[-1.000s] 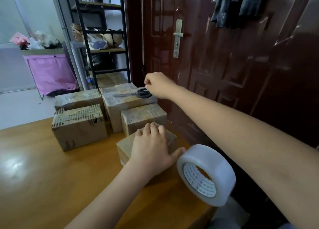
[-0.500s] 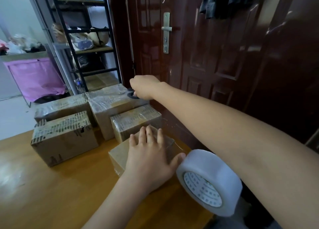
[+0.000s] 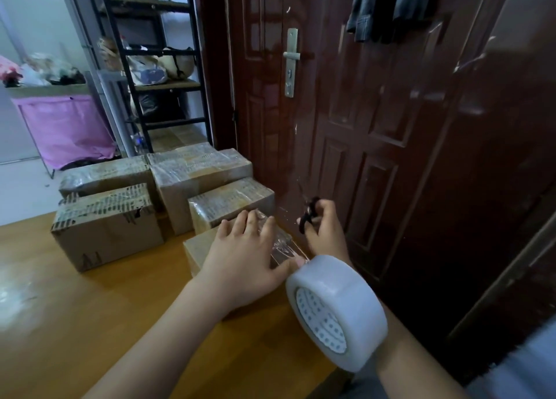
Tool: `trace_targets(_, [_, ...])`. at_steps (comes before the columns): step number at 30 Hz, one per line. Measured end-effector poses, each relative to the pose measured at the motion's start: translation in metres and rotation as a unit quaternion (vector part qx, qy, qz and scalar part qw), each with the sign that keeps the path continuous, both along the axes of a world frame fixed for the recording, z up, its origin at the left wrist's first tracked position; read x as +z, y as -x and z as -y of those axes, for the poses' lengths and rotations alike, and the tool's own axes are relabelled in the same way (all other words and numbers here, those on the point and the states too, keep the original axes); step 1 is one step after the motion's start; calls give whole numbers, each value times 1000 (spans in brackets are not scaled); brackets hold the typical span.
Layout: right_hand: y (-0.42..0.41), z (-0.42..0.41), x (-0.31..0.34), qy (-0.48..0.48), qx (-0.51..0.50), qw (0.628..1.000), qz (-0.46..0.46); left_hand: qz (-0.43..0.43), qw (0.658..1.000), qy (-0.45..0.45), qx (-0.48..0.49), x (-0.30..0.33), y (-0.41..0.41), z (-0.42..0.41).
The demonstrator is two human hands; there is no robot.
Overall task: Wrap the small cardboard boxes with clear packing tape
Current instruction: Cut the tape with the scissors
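Scissors [image 3: 307, 215] now upright, right hand [image 3: 323, 230].

Quick count: five boxes on the bench, with four bunched at the back [image 3: 106, 174] [image 3: 200, 169] [image 3: 105, 227] [image 3: 231, 201] and one up front under a hand [image 3: 198, 248]. One tape roll [image 3: 337, 311], one pair of scissors [image 3: 308, 215], two hands [image 3: 240, 263] [image 3: 326, 233].

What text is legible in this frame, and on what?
No legible text anywhere.
Tape roll: blue print on the inner core, too small to read.
Front-left cardboard box: dark marks at its lower edge, blurred, unreadable.
Other wrapped boxes: faint rows under the tape, unreadable.
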State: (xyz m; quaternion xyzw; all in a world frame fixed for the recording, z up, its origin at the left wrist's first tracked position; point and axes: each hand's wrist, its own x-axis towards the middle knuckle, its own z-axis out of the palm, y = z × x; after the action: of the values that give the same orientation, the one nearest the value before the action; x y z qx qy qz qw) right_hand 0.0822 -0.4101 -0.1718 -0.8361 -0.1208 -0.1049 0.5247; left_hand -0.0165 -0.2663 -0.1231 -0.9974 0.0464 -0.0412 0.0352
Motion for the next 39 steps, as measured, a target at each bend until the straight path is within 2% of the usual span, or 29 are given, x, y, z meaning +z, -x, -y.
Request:
trace_targets(4, [16, -15, -9, -30, 27, 999, 12, -23, 999, 35, -15, 5, -4, -8])
trace_targets(8, [24, -15, -14, -82, 15, 996, -14, -49, 997, 50, -33, 8, -5, -14])
trace_targets(12, [21, 6, -17, -88, 23, 994, 54, -56, 996, 55, -37, 7, -5, -17])
trace_targets(14, [16, 21, -19, -53, 23, 995, 80, -54, 996, 57, -39, 6, -6, -17])
trace_targets(19, [7, 40, -25, 47, -50, 988, 140, -59, 996, 58, -41, 5, -6, -18])
trace_targets(22, [8, 42, -21, 90, -111, 954, 264, -67, 995, 61, -39, 6, -5, -17])
trace_targets(24, [10, 47, -17, 84, -149, 935, 311, -71, 995, 62, -38, 7, -5, -17])
trace_targets(28, [14, 52, -18, 79, -170, 926, 327, -73, 995, 64, -40, 5, -7, -19])
trace_targets(39, [23, 54, -19, 39, -133, 952, 271, -93, 992, 77, -37, 12, -7, -18])
